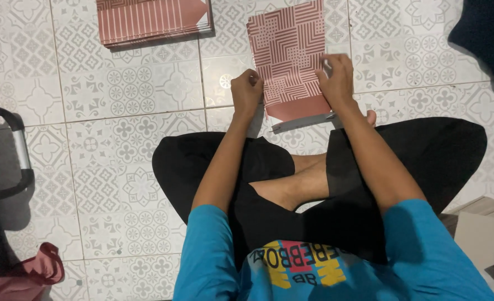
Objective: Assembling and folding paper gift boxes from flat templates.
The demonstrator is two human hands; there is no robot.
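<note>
Nearest the lens, a bright blue printed shirt (pixel 291 267) and crossed legs in black trousers (pixel 414 161) fill the lower view. Just beyond the knees, on the grey patterned floor tiles (pixel 119 111), lies a flat pink paper bag with a white geometric print (pixel 289 56). Its plain pink bottom flap (pixel 300 106) looks already folded over, so the base seems formed; pressing and sealing appear left. Up and left of the bag, a stack of similar pink striped bags (pixel 152 19) rests, seemingly finished. The left hand (pixel 247 89), fingers curled, presses the bag's left edge. The right hand (pixel 336 78) pins its right edge, fingers bent, gripping nothing else.
</note>
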